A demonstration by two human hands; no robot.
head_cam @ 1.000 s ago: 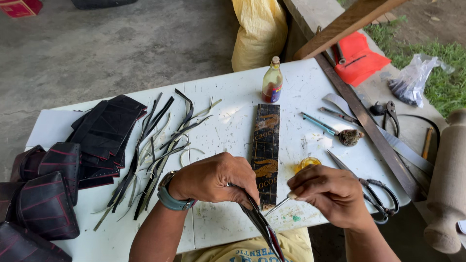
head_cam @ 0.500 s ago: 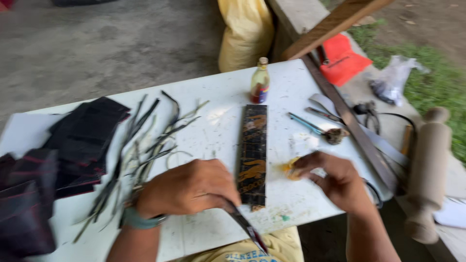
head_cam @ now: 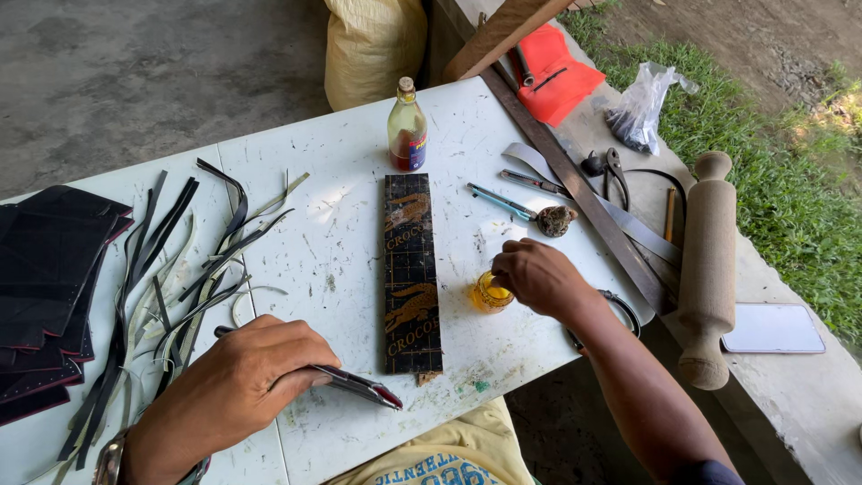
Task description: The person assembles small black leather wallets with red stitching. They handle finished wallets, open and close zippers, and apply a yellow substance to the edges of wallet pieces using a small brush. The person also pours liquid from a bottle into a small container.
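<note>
Your left hand (head_cam: 238, 382) rests on the table (head_cam: 341, 242), holding a strip (head_cam: 355, 384) left of the long board (head_cam: 411, 274). Your right hand (head_cam: 539, 277) sits over the small jar (head_cam: 489, 294), right of that board; the bottle (head_cam: 408, 128) stands behind it.

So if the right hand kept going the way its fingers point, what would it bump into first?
The right hand points left, fingertips at the small yellow jar. It would probably meet that first, then the dark patterned strip.

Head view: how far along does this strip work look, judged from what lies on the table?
Done: many thin dark strips lie cut at the left, beside stacked dark pieces. In hand: the left hand holds one folded strip flat on the white table, while the right hand reaches into a small jar of yellow liquid. Left: the loose strips show no coating, as far as I can tell.
</note>
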